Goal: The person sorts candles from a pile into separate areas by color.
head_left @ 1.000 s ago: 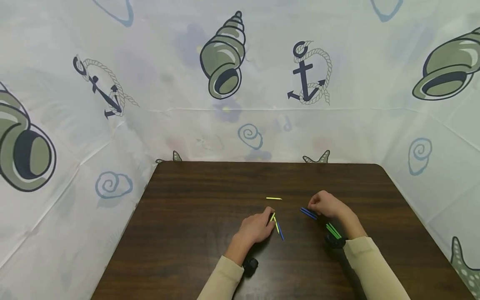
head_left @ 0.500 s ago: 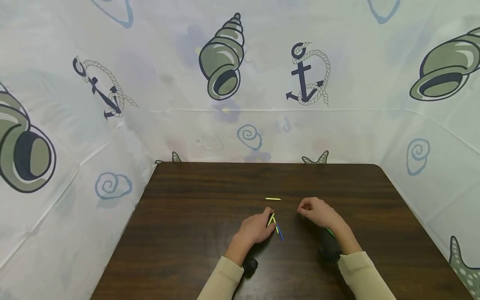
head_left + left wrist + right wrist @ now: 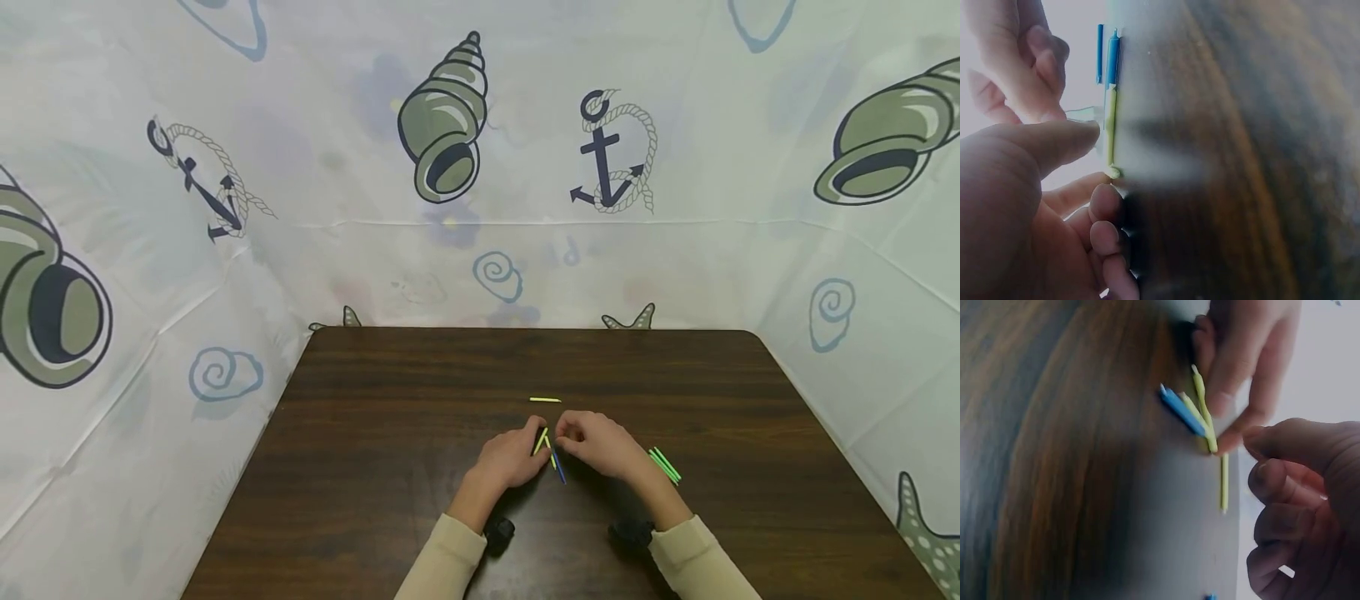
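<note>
My left hand (image 3: 513, 457) rests on the table with thumb and index finger around a thin yellow candle (image 3: 541, 442). Its index fingertip meets the candle's end where a second yellow candle (image 3: 1195, 414) joins at an angle. Against that second candle lies a blue candle (image 3: 1182, 411); pale wick-like tips show in the right wrist view. My right hand (image 3: 600, 443) hovers just right of this shape, fingers curled and thumb near the index fingertip. Whether it pinches anything cannot be made out. In the left wrist view a separate blue candle (image 3: 1099, 53) lies beyond.
Another yellow candle (image 3: 544, 400) lies alone behind the hands. Several green candles (image 3: 664, 467) lie side by side near the right forearm. The dark wooden table (image 3: 390, 400) meets a patterned white cloth (image 3: 337, 167) at its back and sides.
My right hand has moved left from the pair of blue candles to beside the left hand. The green candles are uncovered and the blue pair is hidden in the head view. The left hand stays put.
</note>
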Available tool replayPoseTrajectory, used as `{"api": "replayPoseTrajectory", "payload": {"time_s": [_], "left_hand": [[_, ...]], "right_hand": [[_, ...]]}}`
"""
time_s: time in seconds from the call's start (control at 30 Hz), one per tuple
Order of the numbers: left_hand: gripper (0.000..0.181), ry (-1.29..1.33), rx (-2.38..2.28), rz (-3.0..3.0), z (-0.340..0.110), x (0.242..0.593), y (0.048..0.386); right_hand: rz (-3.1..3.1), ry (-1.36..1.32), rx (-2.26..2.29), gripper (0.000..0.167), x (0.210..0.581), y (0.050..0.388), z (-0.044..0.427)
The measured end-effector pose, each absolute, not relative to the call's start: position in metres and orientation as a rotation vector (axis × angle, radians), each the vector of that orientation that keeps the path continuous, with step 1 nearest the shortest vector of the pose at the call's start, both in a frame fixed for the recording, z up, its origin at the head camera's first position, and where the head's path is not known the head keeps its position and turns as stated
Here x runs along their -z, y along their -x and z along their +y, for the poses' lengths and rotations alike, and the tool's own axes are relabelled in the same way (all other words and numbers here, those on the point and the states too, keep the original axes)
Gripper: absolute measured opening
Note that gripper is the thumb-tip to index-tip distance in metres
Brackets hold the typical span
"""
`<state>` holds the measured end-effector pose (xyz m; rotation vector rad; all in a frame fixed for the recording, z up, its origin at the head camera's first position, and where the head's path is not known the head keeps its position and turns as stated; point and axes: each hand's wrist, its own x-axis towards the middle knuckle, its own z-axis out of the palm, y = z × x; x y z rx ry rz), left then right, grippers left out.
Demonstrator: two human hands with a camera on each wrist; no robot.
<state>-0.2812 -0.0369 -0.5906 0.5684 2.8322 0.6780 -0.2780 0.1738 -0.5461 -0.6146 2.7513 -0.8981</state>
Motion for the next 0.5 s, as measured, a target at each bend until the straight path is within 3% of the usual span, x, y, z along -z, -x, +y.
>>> {"api": "replayPoseTrajectory", "payload": {"time_s": [0.5], "left_hand": [[0.044, -0.494, -0.611, 2.860, -0.036, 0.568, 0.265]], "right_hand": [[2.779, 0.756, 0.664, 0.007, 0.550, 0.296, 0.150]]}}
